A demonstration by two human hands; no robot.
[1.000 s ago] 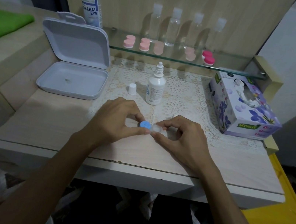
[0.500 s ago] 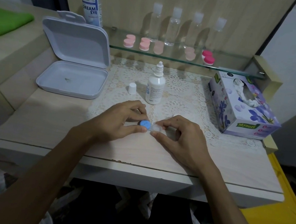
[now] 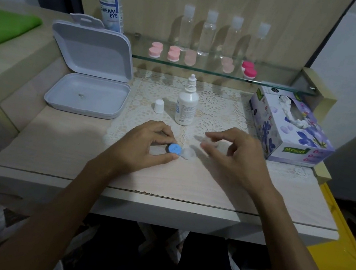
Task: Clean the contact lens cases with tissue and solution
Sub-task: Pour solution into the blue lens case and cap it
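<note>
Near the front edge, mid-table: the contact lens case [image 3: 179,151] is sat flat on the table [image 3: 53,150], blue cap on its left cup, right cup uncapped and see-through.
Left hand [image 3: 147,148]: the blue-capped cup is pinched between thumb and fingers, so the case is held down.
Right hand [image 3: 236,158]: lifted just right of the case, fingers loosely curled. Something pale and blurry is seen at the fingertips, could be the other cap, can't be told. Hard to say if anything is actually gripped.
Lace mat, behind the hands: small solution bottle [image 3: 187,103] stood upright with its cap off; the white cap [image 3: 159,106] is parked just left of it.
Back-left corner: white plastic box [image 3: 85,94] left open, lid tilted up.
Right edge: tissue box [image 3: 289,129], a tissue poking out the top.
Glass shelf [image 3: 273,84] at the back: pink lens cases [image 3: 173,53], four clear bottles [image 3: 208,35], and a big Dream Eye bottle [image 3: 111,5] at the left end.
</note>
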